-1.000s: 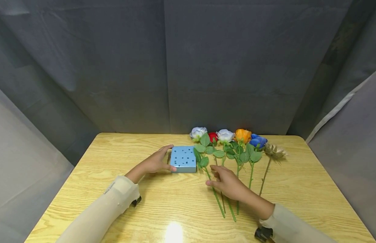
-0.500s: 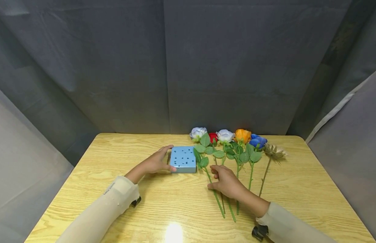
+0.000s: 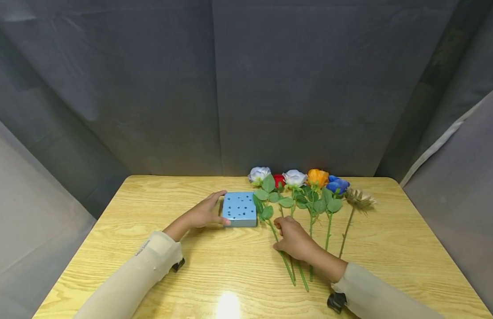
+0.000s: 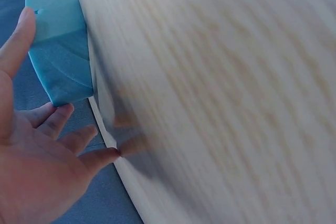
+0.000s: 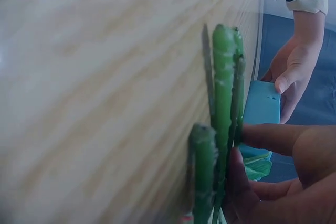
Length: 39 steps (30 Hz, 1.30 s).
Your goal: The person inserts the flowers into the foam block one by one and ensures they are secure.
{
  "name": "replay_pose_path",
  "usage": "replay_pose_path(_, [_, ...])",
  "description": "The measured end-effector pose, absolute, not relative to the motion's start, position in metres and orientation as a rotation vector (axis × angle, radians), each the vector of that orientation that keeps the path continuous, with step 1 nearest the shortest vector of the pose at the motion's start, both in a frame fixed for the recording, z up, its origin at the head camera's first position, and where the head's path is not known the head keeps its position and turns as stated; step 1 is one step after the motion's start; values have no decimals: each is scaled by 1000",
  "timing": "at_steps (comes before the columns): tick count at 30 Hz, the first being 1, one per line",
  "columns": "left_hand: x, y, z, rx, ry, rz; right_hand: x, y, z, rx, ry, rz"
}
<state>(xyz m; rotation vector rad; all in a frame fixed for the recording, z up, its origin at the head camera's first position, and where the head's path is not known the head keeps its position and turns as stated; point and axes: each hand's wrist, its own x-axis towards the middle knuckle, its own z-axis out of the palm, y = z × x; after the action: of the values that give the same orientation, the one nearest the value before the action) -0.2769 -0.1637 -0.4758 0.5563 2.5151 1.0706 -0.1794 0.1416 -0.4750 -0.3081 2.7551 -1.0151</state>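
The right hand [image 3: 293, 238] touches green stems [image 5: 223, 77] lying beneath it.

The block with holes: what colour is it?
The block is light blue, clearest in the head view.

On my feed the table [image 3: 238, 266] is yellowish wood with wavy grain and rounded far corners. I get a bright glare [image 3: 228, 305] on its top, near the front. Behind the table I see a dark grey curtain [image 3: 150, 88], its seam [image 3: 217, 97] dropping to the back edge. A paler sheet [image 3: 23, 212] stands left of the table; right of it, a grey drape [image 3: 461, 190] has a light hem [image 3: 441, 137] slanting toward the table's far right corner.
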Motion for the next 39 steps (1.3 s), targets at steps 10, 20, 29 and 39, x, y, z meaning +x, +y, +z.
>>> replay_pose_path(10, [-276, -163, -475, 557, 2514, 1066, -183, 143, -472, -331, 2747, -1017])
replay_pose_path(20, [-277, -164, -476, 558, 2506, 1061, -187, 146, -469, -227, 2620, -1185])
replay_pose_path(29, [-274, -162, -472, 573, 2515, 1045, -190, 150, -460, -214, 2552, -1251])
replay_pose_path(39, [-276, -162, -474, 579, 2514, 1049, -191, 158, -456, -102, 2153, -1573])
